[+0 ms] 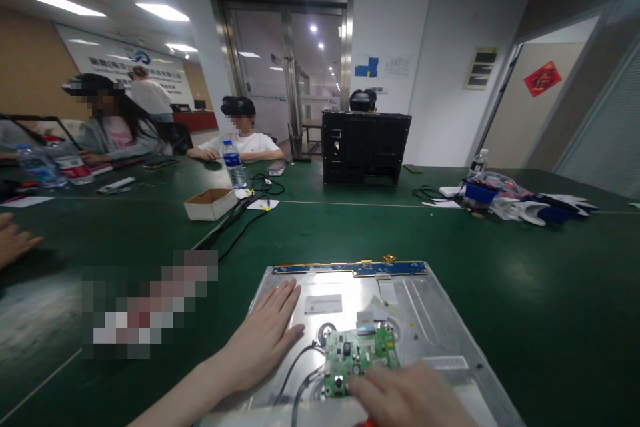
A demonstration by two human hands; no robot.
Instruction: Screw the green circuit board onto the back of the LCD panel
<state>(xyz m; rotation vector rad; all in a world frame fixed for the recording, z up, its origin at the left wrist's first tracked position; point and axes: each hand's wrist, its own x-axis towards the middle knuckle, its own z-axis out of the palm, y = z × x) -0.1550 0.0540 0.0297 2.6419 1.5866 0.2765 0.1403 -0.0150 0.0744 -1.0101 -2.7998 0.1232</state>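
A silver metal display panel (423,327) lies on the table in front of me, with a blue circuit strip (395,269) along its far edge. My left hand (260,333) rests flat on the panel's left side, fingers stretched out, holding nothing. On the panel's near middle sits a green circuit board (357,353), with a ribbon cable at its far edge and dark wires to its left. My right hand (405,393) is curled over the board's near right corner and slightly blurred. A bit of red shows beneath its fingers; what it belongs to is hidden.
Beyond the panel, a black monitor housing (367,149) stands on the green table (550,293). An open cardboard box (210,205), a water bottle (233,165) and cables lie left of centre. Cloths and a blue bin (479,193) are at right. Several people sit around; another person's hand (15,240) is at far left.
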